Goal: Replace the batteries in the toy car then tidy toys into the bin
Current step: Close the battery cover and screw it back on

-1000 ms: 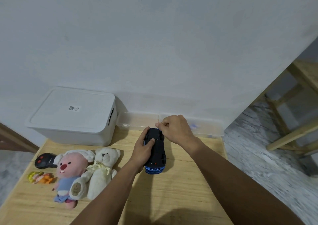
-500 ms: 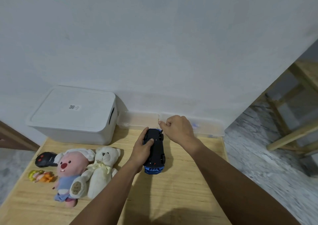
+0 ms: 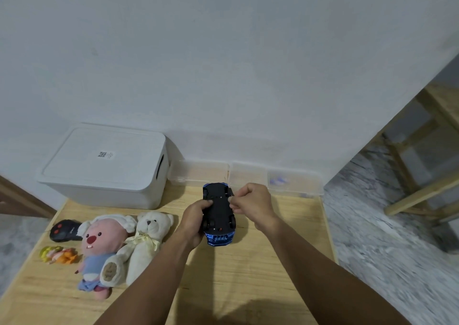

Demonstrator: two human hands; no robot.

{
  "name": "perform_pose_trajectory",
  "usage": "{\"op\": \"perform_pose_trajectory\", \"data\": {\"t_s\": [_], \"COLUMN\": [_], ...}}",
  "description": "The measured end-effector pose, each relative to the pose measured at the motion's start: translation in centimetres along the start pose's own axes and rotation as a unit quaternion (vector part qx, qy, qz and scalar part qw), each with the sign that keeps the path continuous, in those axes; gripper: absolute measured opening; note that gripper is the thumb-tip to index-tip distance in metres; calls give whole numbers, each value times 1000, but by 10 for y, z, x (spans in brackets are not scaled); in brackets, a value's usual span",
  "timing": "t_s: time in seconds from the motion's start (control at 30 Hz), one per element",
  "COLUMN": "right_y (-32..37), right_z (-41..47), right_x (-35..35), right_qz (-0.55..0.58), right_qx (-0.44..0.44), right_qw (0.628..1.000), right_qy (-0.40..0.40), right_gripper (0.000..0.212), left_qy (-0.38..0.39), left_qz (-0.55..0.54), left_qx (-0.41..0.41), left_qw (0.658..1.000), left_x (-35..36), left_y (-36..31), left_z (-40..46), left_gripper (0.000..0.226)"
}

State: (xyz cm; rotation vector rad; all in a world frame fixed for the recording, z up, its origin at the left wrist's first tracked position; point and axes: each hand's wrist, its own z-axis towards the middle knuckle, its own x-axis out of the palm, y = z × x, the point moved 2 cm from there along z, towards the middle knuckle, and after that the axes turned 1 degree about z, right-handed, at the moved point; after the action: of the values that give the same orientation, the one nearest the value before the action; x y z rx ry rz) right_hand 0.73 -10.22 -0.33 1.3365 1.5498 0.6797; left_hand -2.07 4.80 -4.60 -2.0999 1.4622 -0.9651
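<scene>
Holding the toy car (image 3: 218, 209) upside down near the desk's (image 3: 248, 287) back edge, we grip its side with our left hand (image 3: 196, 219), thumb on the black underside. Our right hand (image 3: 250, 204), fingers curled, pinches at the chassis; what it pinches we cannot tell. We should keep the blue body steady.

Toy car (image 3: 218, 213) black underside, shiny blue body. Bin (image 3: 104, 165) white, small QR label on lid. Bench (image 3: 248, 287) pale wood grain. Plush (image 3: 99, 247) pink, blue outfit, white cap. Bear (image 3: 146, 245) cream, pale yellow bow. Remote (image 3: 63, 230) black, red buttons. Small figure (image 3: 58, 255) yellow and orange. Trays (image 3: 246, 175) clear.
</scene>
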Motion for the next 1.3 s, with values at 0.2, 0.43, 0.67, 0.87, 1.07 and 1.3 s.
{"op": "perform_pose_trajectory", "data": {"t_s": [0.2, 0.43, 0.67, 0.87, 1.07, 1.3], "right_y": [-13, -36, -48, -62, -71, -64], "right_z": [1, 13, 23, 25, 26, 26], "right_x": [12, 27, 35, 41, 40, 17], "right_qz": [13, -23, -246, -346, -419, -99], "right_qx": [-10, 67, 35, 12, 3, 125], "right_qw": [1000, 997, 969, 938, 908, 986], "right_qy": [6, -8, -1, -2, 21, 56], "right_gripper": [17, 16, 11, 18, 13, 13], "left_qy": [89, 37, -7, -8, -14, -33], "left_qz": [-108, -83, -50, -80, -8, 77], "left_qx": [-36, -34, -31, -15, 6, 30], "left_qw": [989, 995, 998, 997, 1000, 996], "left_x": [-9, -24, -38, -42, -40, -24], "left_y": [4, 3, -4, -7, -3, 0], "left_z": [-4, -8, -4, 0, 7, 11], "left_gripper": [41, 38, 41, 22, 24, 45]}}
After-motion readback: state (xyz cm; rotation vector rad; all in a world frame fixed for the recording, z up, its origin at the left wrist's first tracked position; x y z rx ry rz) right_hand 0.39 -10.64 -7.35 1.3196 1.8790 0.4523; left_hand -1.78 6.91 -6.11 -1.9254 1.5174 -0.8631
